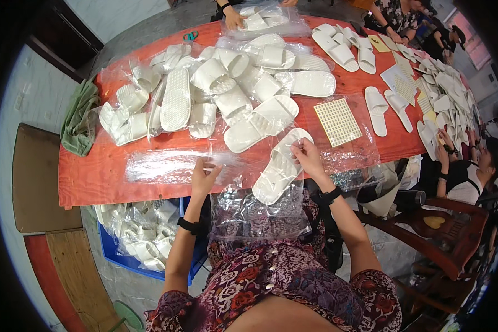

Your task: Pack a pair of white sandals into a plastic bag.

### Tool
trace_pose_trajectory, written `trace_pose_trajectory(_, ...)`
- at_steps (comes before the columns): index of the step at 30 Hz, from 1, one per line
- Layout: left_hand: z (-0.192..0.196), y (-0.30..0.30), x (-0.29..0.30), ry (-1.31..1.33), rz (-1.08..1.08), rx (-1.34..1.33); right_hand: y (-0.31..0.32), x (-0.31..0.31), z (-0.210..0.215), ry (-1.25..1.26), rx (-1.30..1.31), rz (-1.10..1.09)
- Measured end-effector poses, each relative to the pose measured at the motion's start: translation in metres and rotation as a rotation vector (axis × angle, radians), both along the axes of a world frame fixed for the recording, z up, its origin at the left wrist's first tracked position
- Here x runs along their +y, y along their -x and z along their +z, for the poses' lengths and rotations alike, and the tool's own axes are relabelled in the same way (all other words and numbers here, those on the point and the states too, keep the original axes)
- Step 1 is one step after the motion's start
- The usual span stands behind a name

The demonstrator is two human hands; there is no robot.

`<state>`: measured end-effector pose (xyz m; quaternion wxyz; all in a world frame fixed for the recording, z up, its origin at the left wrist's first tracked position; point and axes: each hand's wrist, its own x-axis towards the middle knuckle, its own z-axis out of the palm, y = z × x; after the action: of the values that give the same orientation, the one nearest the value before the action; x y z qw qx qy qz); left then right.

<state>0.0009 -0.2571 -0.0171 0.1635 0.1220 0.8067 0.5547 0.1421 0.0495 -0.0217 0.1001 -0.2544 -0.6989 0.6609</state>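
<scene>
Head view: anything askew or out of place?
Mostly a loose heap of white slippers on the red table. The odd items are green scissors at the far edge and a green cloth draped over the left end.

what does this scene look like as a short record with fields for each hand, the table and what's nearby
left hand: left hand pinches the edge of a clear plastic bag lying flat on the table
right hand: right hand grips a pair of white foam slippers in clear wrap
table: orange-red tabletop piled with bagged white slippers
nearby: perforated cream insole sheet; green cloth at left end; blue crate of slippers below
others: other people's hands at far and right edges
</scene>
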Motion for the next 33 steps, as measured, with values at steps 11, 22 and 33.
trace_pose_trajectory(11,0.079,0.039,0.126,0.025,-0.454,0.674,0.014,-0.029,-0.003,-0.348,0.067,0.025)
trace_pose_trajectory(22,0.056,0.057,0.17,0.009,-0.585,0.486,-0.003,-0.043,0.014,-0.336,0.057,-0.004)
trace_pose_trajectory(33,0.041,0.064,0.168,0.119,-0.329,0.609,-0.058,-0.054,0.022,-0.213,-0.148,0.098)
